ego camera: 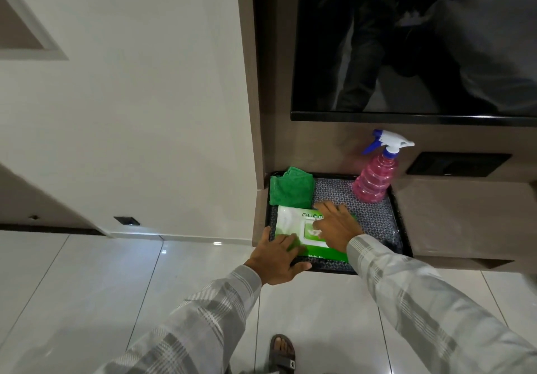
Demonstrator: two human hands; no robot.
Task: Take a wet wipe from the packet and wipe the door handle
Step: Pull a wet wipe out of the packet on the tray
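Our left hand (276, 258) presses flat on the wipe packet (293, 228), its grip open, while our right hand (337, 224) rests spread over the packet's lid (312, 231), gripping nothing we can see.

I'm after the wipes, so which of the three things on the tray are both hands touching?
The green and white packet at the tray's near edge; the green cloth and pink spray bottle stand untouched behind.

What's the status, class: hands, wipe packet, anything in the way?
Left hand pressing down near corner of wipe packet. Right hand at packet's flap, no wipe out yet. Green cloth and spray bottle share the tray, clear of hands.
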